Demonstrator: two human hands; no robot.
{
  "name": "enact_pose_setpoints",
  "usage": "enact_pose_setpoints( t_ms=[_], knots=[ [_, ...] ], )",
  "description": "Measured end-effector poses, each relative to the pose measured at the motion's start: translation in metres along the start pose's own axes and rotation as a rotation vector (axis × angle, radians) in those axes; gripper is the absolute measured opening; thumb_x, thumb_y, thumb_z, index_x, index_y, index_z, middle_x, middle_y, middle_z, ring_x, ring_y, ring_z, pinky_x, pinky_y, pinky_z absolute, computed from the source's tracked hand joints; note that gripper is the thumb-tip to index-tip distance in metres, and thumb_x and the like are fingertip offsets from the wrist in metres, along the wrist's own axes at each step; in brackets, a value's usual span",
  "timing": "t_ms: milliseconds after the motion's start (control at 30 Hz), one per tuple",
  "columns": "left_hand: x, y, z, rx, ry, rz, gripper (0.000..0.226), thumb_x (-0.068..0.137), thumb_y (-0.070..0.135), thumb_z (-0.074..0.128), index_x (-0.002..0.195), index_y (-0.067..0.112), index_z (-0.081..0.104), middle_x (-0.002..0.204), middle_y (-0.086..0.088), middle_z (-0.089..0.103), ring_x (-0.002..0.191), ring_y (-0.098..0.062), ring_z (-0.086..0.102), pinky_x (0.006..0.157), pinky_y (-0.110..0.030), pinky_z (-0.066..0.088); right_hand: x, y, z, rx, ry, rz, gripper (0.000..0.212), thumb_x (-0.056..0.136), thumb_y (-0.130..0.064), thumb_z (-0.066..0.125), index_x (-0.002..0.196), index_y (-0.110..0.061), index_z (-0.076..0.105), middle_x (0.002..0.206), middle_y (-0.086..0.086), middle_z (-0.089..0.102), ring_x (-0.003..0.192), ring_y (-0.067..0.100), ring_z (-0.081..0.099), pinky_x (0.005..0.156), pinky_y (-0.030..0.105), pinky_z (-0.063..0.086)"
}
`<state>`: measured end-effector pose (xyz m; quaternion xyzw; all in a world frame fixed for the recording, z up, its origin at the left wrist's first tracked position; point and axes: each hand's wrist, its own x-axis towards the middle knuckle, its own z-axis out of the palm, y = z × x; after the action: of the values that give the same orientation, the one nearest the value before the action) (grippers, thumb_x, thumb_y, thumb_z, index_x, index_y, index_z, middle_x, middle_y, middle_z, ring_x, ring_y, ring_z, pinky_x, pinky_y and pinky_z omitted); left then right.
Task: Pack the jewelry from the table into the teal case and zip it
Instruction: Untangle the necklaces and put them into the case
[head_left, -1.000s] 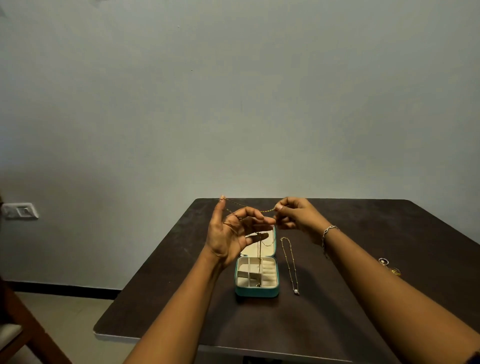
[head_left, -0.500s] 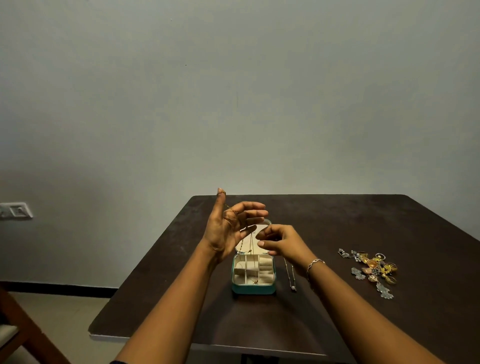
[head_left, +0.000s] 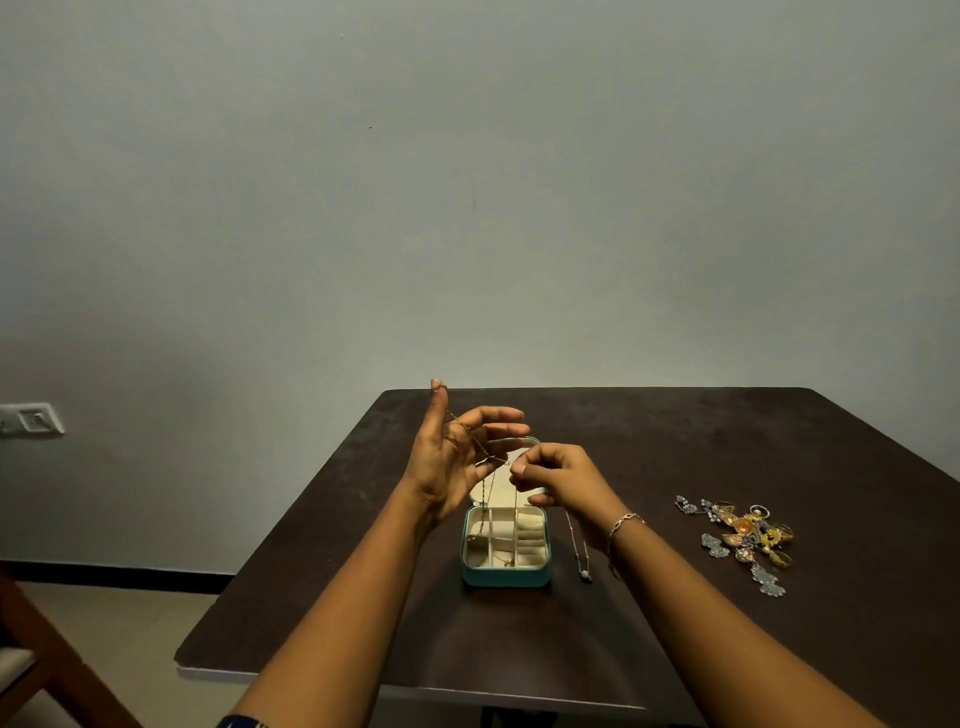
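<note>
Nearest, just below the frame's centre, the teal case (head_left: 506, 578) lies open on the dark table (head_left: 675, 441), its cream compartments showing. Just right of it a thin silver necklace (head_left: 576, 545) lies stretched on the wood, and well to the right sits a heap of earrings and rings (head_left: 743, 540). Above the case the gold chain (head_left: 485, 493) hangs in two strands that seem to reach down into the compartments. The left hand (head_left: 449, 462) is spread, fingers loose, with the chain draped across them. The right hand (head_left: 561, 478) pinches the chain between thumb and forefinger. The chain looks feather-light, limp and quick to tangle or snag on the dividers, so it is best held near its ends and lowered slowly to coil. Beyond is a plain wall, with a socket (head_left: 31, 418) at middle left.
</note>
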<state>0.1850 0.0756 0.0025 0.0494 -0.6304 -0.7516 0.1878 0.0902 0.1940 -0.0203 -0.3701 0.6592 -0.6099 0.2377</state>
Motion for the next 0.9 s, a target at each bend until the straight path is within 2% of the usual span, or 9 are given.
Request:
enact_pose_setpoints(
  t_ms=[167,333,667,833,900],
  knots=[
    [0.0,-0.005,-0.009,-0.002,0.043,-0.028,0.091,0.08,0.073,0.006,0.107,0.006,0.062,0.112,-0.02,0.061,0.11,-0.032,0.053,0.104,-0.046,0.032,-0.003,-0.008,-0.009,0.138,0.005,-0.008,0.012,0.088,-0.009,0.055,0.078,-0.012,0.061,0.076,0.003,0.066,0.074,0.012,0.063,0.067,0.025,0.049],
    [-0.001,-0.007,-0.014,0.003,0.09,-0.043,0.091,0.083,0.071,0.003,0.107,0.005,0.062,0.109,-0.02,0.062,0.105,-0.029,0.054,0.093,-0.038,0.04,-0.004,-0.014,-0.022,0.223,0.025,-0.018,0.011,0.089,-0.008,0.052,0.082,-0.01,0.061,0.074,0.003,0.069,0.073,0.012,0.065,0.069,0.026,0.05],
    [-0.002,-0.003,-0.032,0.065,0.185,-0.042,0.089,0.084,0.069,0.003,0.106,0.006,0.062,0.11,-0.019,0.063,0.106,-0.029,0.055,0.098,-0.041,0.037,-0.003,-0.015,-0.034,0.289,0.097,0.0,0.015,0.09,-0.011,0.051,0.079,-0.012,0.059,0.071,0.0,0.071,0.072,0.014,0.065,0.069,0.029,0.047],
    [-0.005,0.001,-0.046,0.08,0.239,-0.046,0.087,0.084,0.069,0.004,0.105,0.007,0.062,0.111,-0.018,0.063,0.106,-0.029,0.057,0.085,-0.033,0.044,0.001,-0.023,-0.036,0.314,0.109,-0.007,0.013,0.09,-0.011,0.051,0.081,-0.012,0.059,0.069,-0.002,0.071,0.067,0.009,0.065,0.068,0.028,0.048],
    [-0.006,0.002,-0.051,0.077,0.253,-0.047,0.087,0.084,0.069,0.005,0.106,0.007,0.062,0.112,-0.019,0.063,0.107,-0.03,0.057,0.085,-0.033,0.045,0.003,-0.027,-0.037,0.331,0.117,-0.009,0.012,0.09,-0.011,0.051,0.081,-0.012,0.059,0.068,-0.002,0.071,0.066,0.008,0.065,0.067,0.027,0.049]
  ],
)
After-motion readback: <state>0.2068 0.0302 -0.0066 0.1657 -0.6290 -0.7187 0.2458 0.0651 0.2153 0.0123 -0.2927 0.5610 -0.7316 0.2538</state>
